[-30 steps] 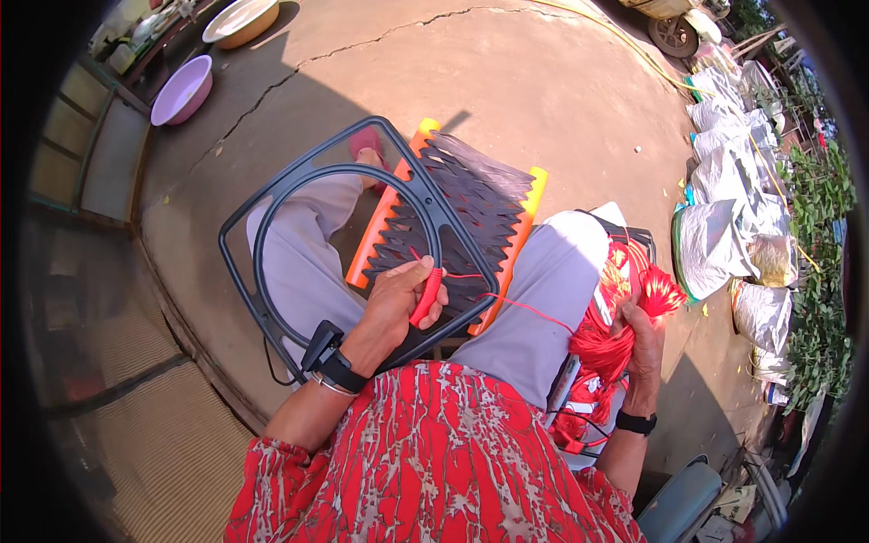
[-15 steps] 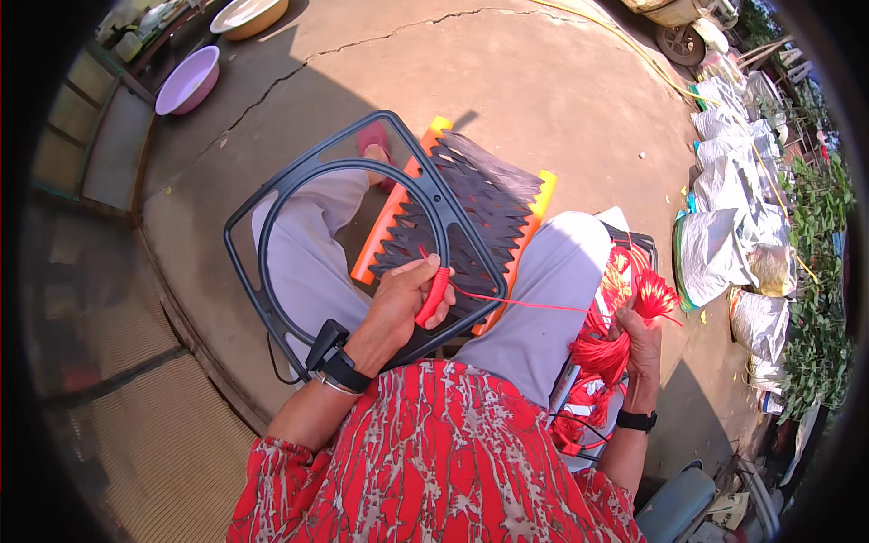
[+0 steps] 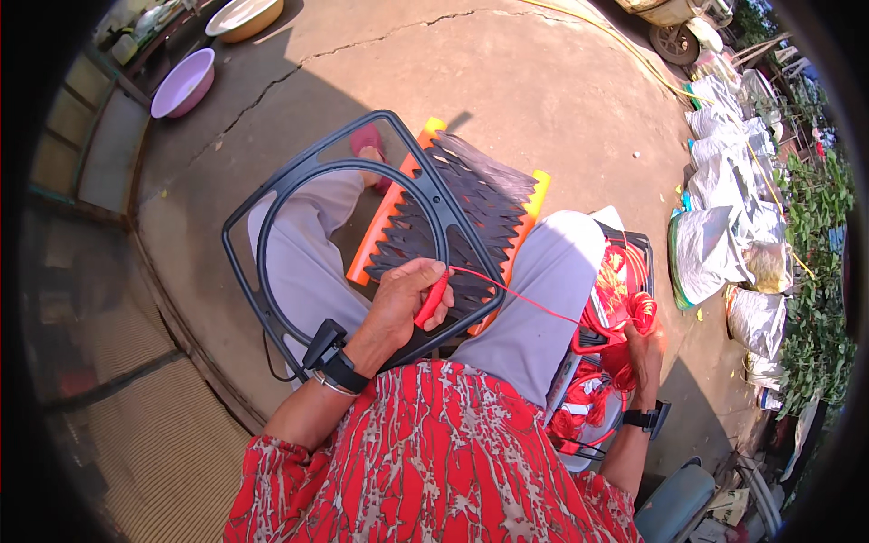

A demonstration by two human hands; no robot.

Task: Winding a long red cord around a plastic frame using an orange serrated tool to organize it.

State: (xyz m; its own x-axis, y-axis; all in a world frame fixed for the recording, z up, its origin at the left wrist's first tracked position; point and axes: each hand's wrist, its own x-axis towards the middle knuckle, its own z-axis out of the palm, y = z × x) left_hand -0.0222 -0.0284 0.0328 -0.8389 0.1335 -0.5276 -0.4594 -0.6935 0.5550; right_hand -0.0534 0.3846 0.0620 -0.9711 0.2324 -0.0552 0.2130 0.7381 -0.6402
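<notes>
You wear a short-sleeved red shirt patterned all over with pale grey, branching streaks. Your trousers are light grey and loose. On your left wrist sits a black strap carrying a small black boxy device, with a thin silver bangle just behind it. Your right wrist bears another black band with a similar dark block.
</notes>
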